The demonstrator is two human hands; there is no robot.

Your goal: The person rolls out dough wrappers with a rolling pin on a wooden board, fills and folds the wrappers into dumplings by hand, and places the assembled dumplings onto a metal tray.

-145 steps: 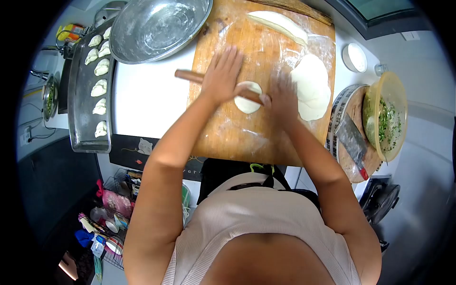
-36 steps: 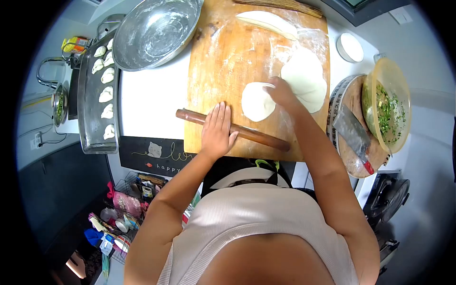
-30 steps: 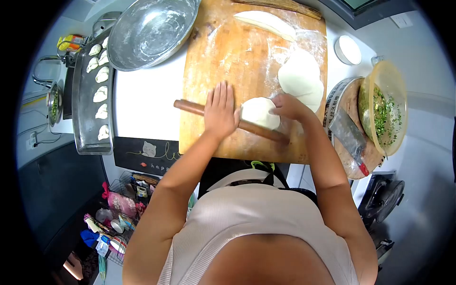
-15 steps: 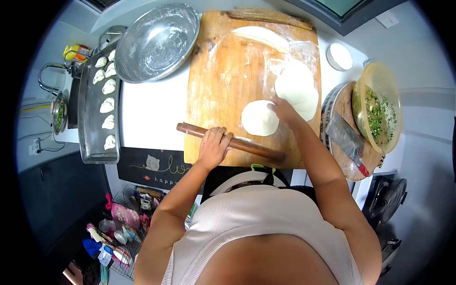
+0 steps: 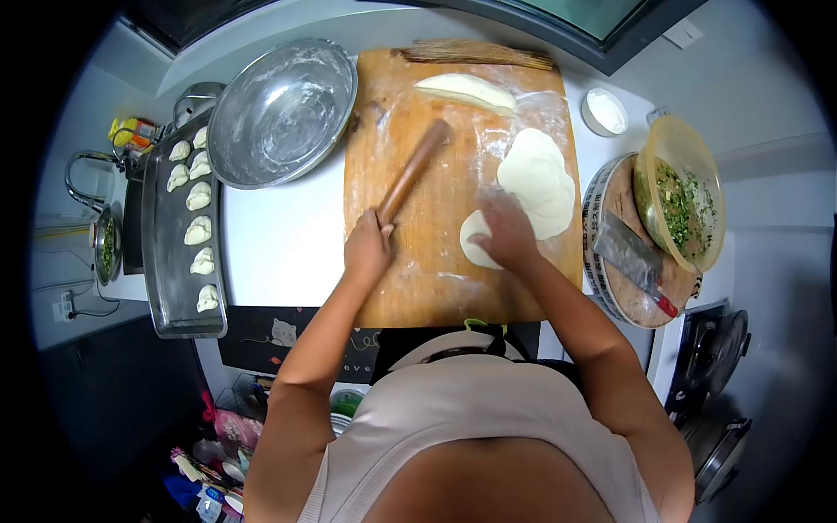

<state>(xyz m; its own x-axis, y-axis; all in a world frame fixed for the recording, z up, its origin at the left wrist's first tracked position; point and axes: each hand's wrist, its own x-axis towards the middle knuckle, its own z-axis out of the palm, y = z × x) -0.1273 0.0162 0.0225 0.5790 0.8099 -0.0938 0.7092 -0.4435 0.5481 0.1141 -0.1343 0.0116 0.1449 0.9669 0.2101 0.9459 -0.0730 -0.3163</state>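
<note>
My left hand (image 5: 370, 250) is closed around the lower end of a wooden rolling pin (image 5: 414, 173), which slants up and away over the floured wooden board (image 5: 410, 279). My right hand (image 5: 506, 228) has its thumb apart and its fingers stretched forward, slightly smeared by motion. Beneath it lies a flat dough round (image 5: 475, 247), partly covered by the hand. Several overlapping dough rounds (image 5: 536, 179) lie just beyond its fingertips. Farther back on the board rests a long strip of dough (image 5: 466, 90).
A floury metal bowl (image 5: 283, 113) and a tray (image 5: 170, 292) of dumplings (image 5: 199, 231) are at left. At right, a cleaver (image 5: 629, 259) and a bowl of chopped greens (image 5: 684, 200) sit on a round board (image 5: 623, 292). Behind stand a white bowl (image 5: 605, 112) and a rolled stick mat (image 5: 475, 54).
The rolling pin has swung from lying across the board's front to pointing away from me. My right hand has shifted over the nearer dough round, which now lies slightly farther right.
</note>
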